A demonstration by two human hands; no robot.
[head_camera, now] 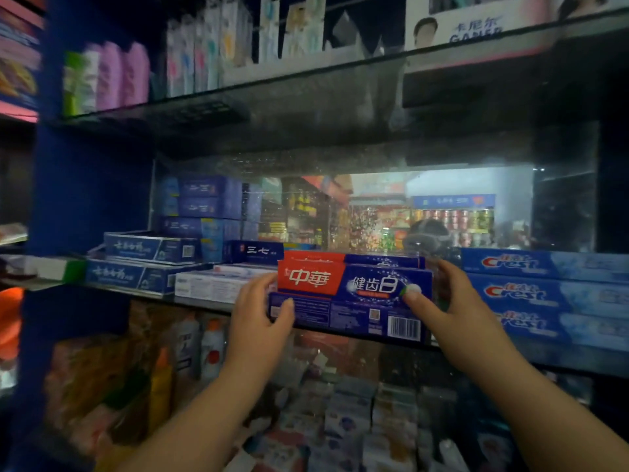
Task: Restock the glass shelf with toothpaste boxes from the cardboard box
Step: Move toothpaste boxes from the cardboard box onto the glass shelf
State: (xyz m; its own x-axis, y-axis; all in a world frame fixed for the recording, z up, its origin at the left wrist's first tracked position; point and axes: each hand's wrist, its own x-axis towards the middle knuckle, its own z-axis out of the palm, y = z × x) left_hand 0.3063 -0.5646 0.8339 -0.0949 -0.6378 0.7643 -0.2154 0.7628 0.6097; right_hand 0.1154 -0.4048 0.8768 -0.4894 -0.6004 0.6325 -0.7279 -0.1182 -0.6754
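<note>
Left hand (260,313), right hand (454,301): fingers (413,299) clamped on toothpaste box (350,294) ends, at glass shelf (561,364); Crest boxes (544,291) stacked beside.

One wide-angle view from the person's head faces forward into a shop rack, about level with the glass shelf (578,361) and close to it. Both forearms enter from the bottom edge, and the left hand (262,311) and right hand (456,301) hold a box (350,294) near the centre. A mirror (425,206) behind the shelf shows the shop at the camera's back.
</note>
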